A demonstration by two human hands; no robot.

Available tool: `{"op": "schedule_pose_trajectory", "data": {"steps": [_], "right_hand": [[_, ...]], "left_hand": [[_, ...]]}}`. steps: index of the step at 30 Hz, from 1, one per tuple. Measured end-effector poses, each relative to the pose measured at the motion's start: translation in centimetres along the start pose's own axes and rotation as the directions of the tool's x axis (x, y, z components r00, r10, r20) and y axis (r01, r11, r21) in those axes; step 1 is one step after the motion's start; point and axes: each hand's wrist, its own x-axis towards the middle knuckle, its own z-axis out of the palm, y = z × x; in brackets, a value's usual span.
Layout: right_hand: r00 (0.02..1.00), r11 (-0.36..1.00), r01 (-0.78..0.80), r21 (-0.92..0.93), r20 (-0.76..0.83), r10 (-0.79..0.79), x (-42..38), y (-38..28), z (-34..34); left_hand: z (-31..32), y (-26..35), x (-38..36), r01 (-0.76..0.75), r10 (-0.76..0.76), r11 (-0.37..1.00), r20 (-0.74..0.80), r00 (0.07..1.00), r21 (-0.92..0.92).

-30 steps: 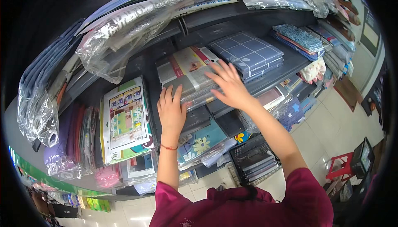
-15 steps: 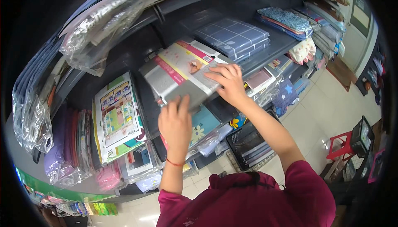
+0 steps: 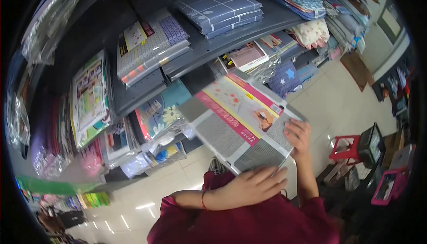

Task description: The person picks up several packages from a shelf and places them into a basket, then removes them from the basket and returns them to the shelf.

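"Showing which grasp?"
"Right hand (image 3: 299, 133): fingers clamped on the right edge of a grey package (image 3: 240, 118) in front of the shelf (image 3: 213, 47)."
"Left hand (image 3: 260, 184)?"
"Fingers close together at its near edge; grip cannot be told."

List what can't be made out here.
All in the head view:
Underside of the flat, rectangular grey-and-pink plastic-wrapped package: hidden by its top face.
Thumb of the bare right hand: hidden behind the package.
Bare left hand: blurred; contact with the package can't be confirmed.
Small lettering on the package's pink printed band: too small, blurred.
Clear-plastic-wrapped packs, upper left: cut off by the picture's edge.
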Motion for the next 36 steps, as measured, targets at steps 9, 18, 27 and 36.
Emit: {"op": "schedule_pose_trajectory", "data": {"steps": [9,18,27,36], "right_hand": [[0.879,0.981,-0.165,-0.101,0.436,0.193,-13.0,4.4,4.6],[0.701,0.962,-0.271,0.032,0.692,0.174,-23.4,8.6,19.2],[0.468,0.929,-0.306,-0.206,0.818,0.335,-28.5,10.5,30.2],[0.384,0.657,-0.741,-0.137,0.716,0.583,-30.7,4.3,23.0]], "left_hand": [[18.9,-1.8,-5.8,0.604,-0.583,0.786,0.165,0.795,-0.133],[35.7,-6.7,-14.9,0.782,-0.753,0.623,0.250,0.608,-0.025],[46.0,-16.4,-21.3,0.896,-0.748,0.368,0.494,0.443,-0.248],[48.8,-16.6,-23.8,0.929,-0.836,0.340,0.407,0.368,-0.144]]}}
